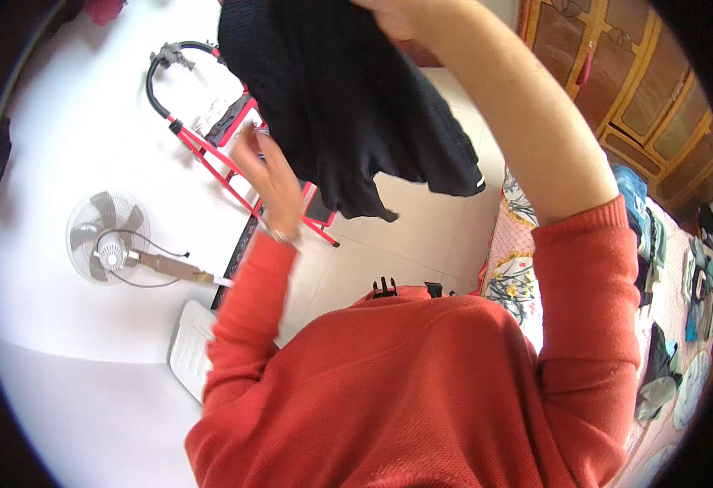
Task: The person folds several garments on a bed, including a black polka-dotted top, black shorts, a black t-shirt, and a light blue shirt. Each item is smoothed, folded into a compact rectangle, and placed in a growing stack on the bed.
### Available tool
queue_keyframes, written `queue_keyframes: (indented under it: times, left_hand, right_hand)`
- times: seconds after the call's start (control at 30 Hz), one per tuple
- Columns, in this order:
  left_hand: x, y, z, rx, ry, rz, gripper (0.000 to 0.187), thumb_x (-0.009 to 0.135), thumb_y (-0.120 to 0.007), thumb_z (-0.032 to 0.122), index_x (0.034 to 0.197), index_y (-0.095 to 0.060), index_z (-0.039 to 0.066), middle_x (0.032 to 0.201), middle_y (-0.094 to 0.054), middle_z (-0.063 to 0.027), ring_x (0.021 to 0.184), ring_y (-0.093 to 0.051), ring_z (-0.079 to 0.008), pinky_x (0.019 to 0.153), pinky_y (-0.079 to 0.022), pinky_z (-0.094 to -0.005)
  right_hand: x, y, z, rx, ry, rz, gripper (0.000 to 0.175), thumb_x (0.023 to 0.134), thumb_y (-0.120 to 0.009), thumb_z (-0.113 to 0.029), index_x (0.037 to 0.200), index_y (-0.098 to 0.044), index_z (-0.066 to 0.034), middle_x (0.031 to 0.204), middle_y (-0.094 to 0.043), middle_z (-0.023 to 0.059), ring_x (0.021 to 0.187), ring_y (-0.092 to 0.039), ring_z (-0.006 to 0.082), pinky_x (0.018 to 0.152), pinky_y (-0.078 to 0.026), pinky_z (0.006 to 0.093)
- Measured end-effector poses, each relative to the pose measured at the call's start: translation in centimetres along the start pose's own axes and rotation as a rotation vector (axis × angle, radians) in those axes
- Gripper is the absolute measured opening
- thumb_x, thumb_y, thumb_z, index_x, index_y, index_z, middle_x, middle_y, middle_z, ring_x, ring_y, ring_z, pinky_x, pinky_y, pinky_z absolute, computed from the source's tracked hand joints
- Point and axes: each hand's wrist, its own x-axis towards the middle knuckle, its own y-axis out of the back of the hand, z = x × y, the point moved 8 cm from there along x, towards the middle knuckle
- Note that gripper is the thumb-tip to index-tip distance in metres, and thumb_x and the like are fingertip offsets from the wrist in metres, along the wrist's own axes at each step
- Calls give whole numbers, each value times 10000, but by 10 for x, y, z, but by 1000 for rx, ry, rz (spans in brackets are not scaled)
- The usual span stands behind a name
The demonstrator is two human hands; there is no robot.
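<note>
A black cloth garment (338, 104) hangs in front of me from the top of the view, its uneven lower edge dangling above the floor. A small white mark shows at one lower corner. My right hand (396, 18) grips it high up, with the fingers partly hidden and cut off by the upper rim. Beside the garment's left edge, my left hand (268, 174) is raised and blurred, fingers apart, holding nothing that I can see. A band or watch (280, 235) circles the left wrist.
Behind my left hand a red-framed step ladder (210, 149) leans near the white wall. A fan (112, 250) and a white plastic panel (192, 348) are at left. To the right, a patterned bed (515, 280) bears folded clothes (631, 195); wooden cabinets (625, 79) stand beyond.
</note>
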Motion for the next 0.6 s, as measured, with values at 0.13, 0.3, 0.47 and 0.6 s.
queue_keyframes:
  times: [0.13, 0.3, 0.47, 0.6]
  left_hand:
    - [-84, -39, 23, -122, -38, -277, 482, 905, -593, 336, 1221, -440, 5, 1138, -464, -144, 1041, -464, -244, 905, -394, -341]
    - [-99, -71, 14, -186, 115, -574, 392, 806, -727, 162, 1108, -535, 2, 972, -536, -88, 932, -534, -241, 822, -460, -310]
    - [-129, -94, -2, -462, 558, -701, 309, 871, -619, 74, 1154, -527, -11, 1077, -559, -96, 968, -544, -208, 834, -468, -316]
    - [-81, -53, -13, -215, 435, -508, 259, 930, -518, 69, 1175, -533, -14, 1132, -594, -104, 991, -575, -185, 882, -468, -324]
  right_hand:
    - [7, -8, 10, 11, -42, -58, 322, 981, -460, -214, 1224, -528, -14, 1107, -616, 154, 1009, -587, 248, 887, -474, 362]
    - [17, -9, 8, 402, -21, -102, 262, 987, -452, -194, 1153, -552, -17, 968, -646, 123, 847, -632, 235, 767, -533, 356]
    - [6, 30, 5, 266, 18, 45, 290, 975, -469, -228, 1172, -530, -25, 1076, -610, 149, 977, -592, 248, 856, -493, 351]
    - [-4, 91, -2, 31, 104, 271, 273, 964, -481, -231, 1140, -555, -36, 1045, -627, 120, 934, -606, 230, 801, -504, 360]
